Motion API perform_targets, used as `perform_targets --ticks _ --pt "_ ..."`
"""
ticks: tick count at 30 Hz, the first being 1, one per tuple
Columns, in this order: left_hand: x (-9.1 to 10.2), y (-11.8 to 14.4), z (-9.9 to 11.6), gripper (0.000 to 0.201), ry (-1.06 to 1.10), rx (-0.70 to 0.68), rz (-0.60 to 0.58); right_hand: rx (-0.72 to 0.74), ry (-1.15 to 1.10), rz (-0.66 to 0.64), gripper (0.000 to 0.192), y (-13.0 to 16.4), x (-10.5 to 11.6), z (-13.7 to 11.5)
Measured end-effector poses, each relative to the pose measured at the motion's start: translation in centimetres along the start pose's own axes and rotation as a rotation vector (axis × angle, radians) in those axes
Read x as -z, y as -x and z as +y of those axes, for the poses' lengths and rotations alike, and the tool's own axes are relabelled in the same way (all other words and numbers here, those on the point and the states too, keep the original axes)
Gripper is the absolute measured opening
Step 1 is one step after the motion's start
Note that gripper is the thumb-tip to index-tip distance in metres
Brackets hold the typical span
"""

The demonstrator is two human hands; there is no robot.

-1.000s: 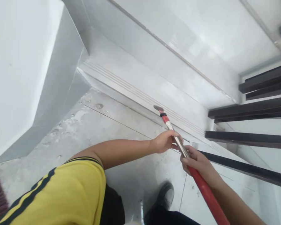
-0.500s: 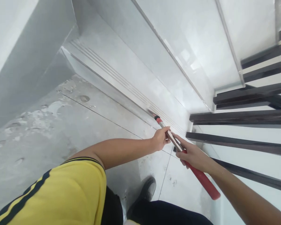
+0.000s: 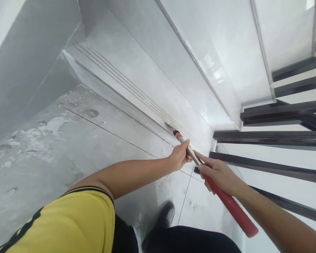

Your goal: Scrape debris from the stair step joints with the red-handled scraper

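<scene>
A long-handled scraper point(image 3: 234, 209) with a red grip and a metal shaft slants across the stairs. My left hand point(image 3: 179, 156) is closed around the metal shaft, below the red and black collar. My right hand point(image 3: 219, 175) wraps the upper end of the red grip. The thin blade point(image 3: 169, 125) appears to touch the grooved strip near the front edge of the lowest grey stair tread point(image 3: 137, 66). Several parallel grooves point(image 3: 144, 100) run along that tread.
Dark railing bars point(image 3: 268, 138) rise at the right beside the stairs. Higher steps point(image 3: 234, 38) climb toward the upper right. On the tiled floor point(image 3: 94, 151) there are whitish smears and debris at the left. My shoe point(image 3: 166, 214) stands at the bottom centre.
The scraper's blade has slid very slightly up and left along the grooves. Its red end has swung toward the lower right. Both hands keep their hold, and the view has shifted a little.
</scene>
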State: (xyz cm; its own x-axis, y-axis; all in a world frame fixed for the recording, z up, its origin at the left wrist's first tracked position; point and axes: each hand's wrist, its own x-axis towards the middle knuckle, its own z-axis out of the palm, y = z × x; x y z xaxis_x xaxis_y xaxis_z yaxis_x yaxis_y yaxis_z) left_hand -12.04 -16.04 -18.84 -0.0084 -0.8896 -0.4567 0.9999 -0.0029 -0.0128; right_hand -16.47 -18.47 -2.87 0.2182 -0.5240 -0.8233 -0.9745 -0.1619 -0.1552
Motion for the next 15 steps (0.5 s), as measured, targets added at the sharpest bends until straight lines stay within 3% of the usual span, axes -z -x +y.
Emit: perform_targets --ticks 8,15 --pt "-0.8 0.0 1.1 0.037 -0.029 0.022 0.032 -0.046 0.087 -0.002 0.061 -0.7 1.0 -1.2" --pt "1.0 0.2 0.6 0.032 -0.116 0.020 0.109 0.119 0.241 0.096 0.052 -0.9 -3.2 0.0"
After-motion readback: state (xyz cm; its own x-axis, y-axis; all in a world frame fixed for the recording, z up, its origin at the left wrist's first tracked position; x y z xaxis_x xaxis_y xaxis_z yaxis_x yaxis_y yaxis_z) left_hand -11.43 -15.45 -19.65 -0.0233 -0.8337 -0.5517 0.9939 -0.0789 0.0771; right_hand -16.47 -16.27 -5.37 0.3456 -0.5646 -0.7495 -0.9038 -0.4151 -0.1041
